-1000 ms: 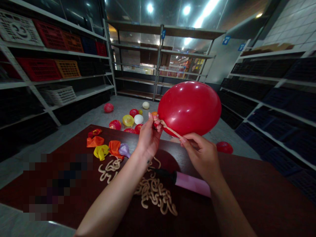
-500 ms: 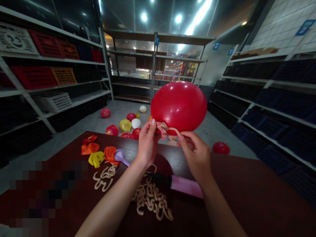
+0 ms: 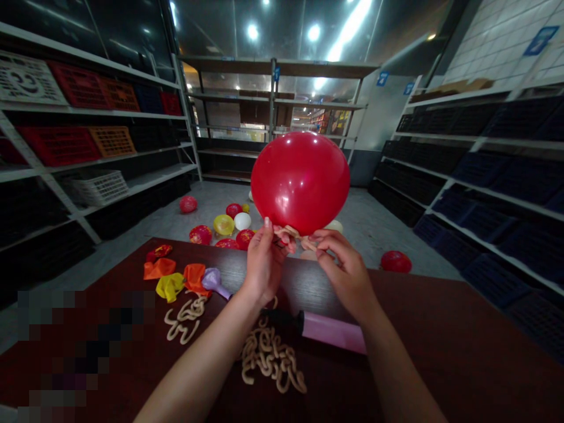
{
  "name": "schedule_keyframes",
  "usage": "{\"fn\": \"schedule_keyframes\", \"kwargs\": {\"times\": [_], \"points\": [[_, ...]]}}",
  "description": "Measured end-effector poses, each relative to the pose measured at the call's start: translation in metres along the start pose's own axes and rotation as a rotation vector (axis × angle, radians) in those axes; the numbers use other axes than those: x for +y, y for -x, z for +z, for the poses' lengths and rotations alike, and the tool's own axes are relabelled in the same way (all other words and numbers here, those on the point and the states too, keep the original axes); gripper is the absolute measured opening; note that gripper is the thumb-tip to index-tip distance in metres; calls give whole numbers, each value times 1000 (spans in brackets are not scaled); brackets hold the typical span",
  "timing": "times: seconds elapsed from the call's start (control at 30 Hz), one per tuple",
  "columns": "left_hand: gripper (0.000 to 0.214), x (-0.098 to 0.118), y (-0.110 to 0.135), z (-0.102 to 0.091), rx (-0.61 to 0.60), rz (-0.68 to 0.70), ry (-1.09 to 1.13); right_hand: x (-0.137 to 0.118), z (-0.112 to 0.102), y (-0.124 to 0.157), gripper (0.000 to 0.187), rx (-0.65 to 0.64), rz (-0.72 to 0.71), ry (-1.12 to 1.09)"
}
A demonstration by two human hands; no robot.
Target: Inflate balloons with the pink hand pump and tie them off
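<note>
The big balloon [image 3: 302, 179] is plain red, the strands [image 3: 267, 351] tan, the pump [image 3: 332, 332] pink and black, the tabletop [image 3: 440, 329] dark brown; limp balloons [image 3: 170, 286] near its far left corner show orange, yellow, lilac, yellow-patterned red.

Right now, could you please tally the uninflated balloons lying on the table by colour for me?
Patterned red balloon: 1
Orange balloons: 2
Yellow balloon: 1
Light purple balloon: 1
Total: 5
</note>
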State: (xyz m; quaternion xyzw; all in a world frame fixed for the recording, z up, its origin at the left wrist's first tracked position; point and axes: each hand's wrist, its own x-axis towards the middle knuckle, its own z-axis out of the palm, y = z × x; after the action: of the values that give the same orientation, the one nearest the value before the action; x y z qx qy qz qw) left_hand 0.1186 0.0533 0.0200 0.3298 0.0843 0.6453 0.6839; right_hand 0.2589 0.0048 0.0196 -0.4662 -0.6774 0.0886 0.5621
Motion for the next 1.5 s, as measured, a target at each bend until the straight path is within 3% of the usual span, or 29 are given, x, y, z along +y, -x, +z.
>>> {"fn": "schedule_keyframes", "kwargs": {"times": [0.27, 0.77, 0.87, 1.03, 1.13, 1.23, 1.5], "points": [[28, 8, 1, 4, 94, -83, 176, 6, -2, -3, 15, -66, 26, -123], [25, 14, -6, 1, 182, -122, 253, 5, -1, -6, 17, -119, 85, -251], [26, 13, -4, 2, 142, -63, 190, 7, -1, -5, 16, -100, 61, -240], [32, 8, 2, 5, -86, 50, -6, 10, -2, -3, 16, -37, 43, -309], [23, 6, 3, 5, -155, 67, -62, 12, -2, -2, 17, 16, 25, -372], [14, 5, 2, 4, -167, 71, -90, 13, -1, -2, 18, 28, 70, -420], [26, 5, 0, -3, -47, 51, -24, 12, 7, -2, 13, 76, 255, -563]]}}
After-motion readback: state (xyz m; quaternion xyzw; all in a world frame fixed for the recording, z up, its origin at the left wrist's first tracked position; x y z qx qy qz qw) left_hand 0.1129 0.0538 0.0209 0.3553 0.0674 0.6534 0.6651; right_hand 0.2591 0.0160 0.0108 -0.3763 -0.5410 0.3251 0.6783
